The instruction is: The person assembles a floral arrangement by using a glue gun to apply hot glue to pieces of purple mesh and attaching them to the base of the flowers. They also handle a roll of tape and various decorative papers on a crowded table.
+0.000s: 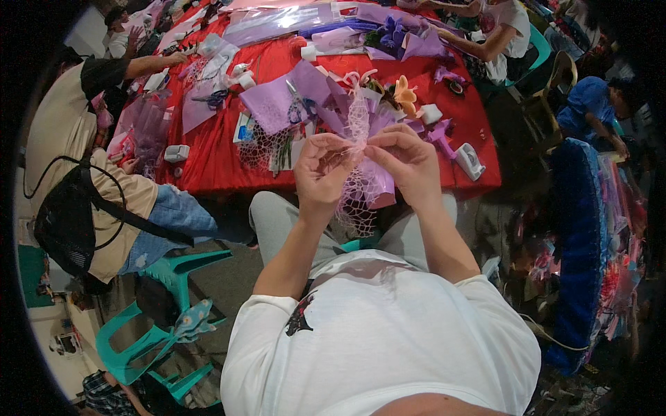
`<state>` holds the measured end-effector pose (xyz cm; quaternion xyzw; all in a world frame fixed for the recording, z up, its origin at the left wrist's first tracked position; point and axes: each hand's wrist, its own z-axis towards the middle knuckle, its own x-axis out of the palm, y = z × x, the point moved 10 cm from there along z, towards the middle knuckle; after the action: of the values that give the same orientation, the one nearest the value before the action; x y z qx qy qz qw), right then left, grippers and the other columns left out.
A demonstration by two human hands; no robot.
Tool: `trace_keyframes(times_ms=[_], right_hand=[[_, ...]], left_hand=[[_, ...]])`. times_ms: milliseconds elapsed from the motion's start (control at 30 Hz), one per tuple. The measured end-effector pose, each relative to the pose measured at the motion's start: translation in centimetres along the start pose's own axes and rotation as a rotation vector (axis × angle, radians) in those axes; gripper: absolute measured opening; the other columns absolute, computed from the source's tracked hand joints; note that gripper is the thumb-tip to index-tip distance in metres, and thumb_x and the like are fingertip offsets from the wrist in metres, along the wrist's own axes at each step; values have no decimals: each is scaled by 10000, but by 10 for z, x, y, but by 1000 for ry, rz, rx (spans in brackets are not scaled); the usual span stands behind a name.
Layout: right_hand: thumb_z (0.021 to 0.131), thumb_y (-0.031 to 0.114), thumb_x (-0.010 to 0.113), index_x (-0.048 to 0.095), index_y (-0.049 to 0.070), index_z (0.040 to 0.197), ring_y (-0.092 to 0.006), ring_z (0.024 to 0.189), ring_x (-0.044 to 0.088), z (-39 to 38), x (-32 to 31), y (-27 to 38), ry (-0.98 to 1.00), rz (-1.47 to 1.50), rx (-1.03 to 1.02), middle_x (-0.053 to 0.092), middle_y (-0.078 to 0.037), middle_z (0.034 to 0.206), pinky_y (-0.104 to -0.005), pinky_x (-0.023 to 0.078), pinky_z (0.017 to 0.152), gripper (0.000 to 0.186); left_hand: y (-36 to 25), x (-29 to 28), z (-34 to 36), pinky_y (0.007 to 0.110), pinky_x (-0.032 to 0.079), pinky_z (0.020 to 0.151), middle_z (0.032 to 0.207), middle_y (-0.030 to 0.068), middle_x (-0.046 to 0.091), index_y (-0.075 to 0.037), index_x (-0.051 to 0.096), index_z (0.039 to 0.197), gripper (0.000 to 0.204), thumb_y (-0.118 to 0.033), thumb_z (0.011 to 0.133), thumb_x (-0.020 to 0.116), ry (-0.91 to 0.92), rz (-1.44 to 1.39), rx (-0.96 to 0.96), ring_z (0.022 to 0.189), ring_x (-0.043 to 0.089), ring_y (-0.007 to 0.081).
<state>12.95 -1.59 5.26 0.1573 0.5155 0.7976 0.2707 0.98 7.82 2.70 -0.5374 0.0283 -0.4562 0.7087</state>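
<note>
A strip of pale pink open-weave netting (359, 184) hangs in front of me at the table's near edge, gathered to a narrow waist in the middle. My left hand (322, 170) pinches that waist from the left, thumb against fingers. From the other side my right hand (406, 163) pinches the same spot, its fingertips almost touching the left ones. The net's upper part rises above my fingers, and its lower part spreads loosely over my lap. Just beyond lie purple wrapping sheets (267, 104), with scissors (300, 104) on top.
The red-covered table (222, 163) holds an orange flower (404, 96), a hot glue gun in purple (442, 137), a white tape dispenser (470, 161) and a second pair of scissors (211, 99). A person (73, 139) stands close on my left near green plastic chairs (135, 340). Others work across the table.
</note>
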Motion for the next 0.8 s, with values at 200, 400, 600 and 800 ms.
trace_keyframes(times_ms=[200, 400, 600, 800], right_hand=[[842, 26, 658, 674, 7, 1032, -78, 825, 568, -6, -9, -31, -17, 256, 148, 619, -25, 948, -216, 452, 726, 191], [864, 46, 637, 581, 39, 1175, -58, 794, 563, -8, -69, -89, -194, 161, 324, 611, -26, 1032, -191, 457, 674, 316], [853, 82, 655, 620, 26, 1033, -101, 810, 574, -17, -109, -104, -361, -57, 281, 609, -35, 932, -228, 464, 689, 192], [869, 108, 647, 636, 27, 965, -90, 825, 582, -9, -122, -157, -213, -265, 266, 638, -15, 874, -244, 461, 755, 126]], left_hand=[[-24, -3, -10, 256, 501, 726, 905, 86, 630, -16, 524, 970, 232, 53, 807, 673, -96, 323, 182, 807, 614, 135], [-63, 40, -24, 363, 475, 648, 821, 121, 581, -20, 526, 899, 281, 78, 695, 693, -19, 1012, 711, 713, 571, 305], [-37, 45, -7, 364, 489, 647, 812, 124, 602, -12, 497, 910, 271, 51, 720, 679, -50, 1142, 495, 700, 601, 300], [5, 23, 58, 328, 498, 643, 755, 110, 640, -17, 498, 965, 275, -29, 760, 681, -115, 969, 10, 679, 639, 197]])
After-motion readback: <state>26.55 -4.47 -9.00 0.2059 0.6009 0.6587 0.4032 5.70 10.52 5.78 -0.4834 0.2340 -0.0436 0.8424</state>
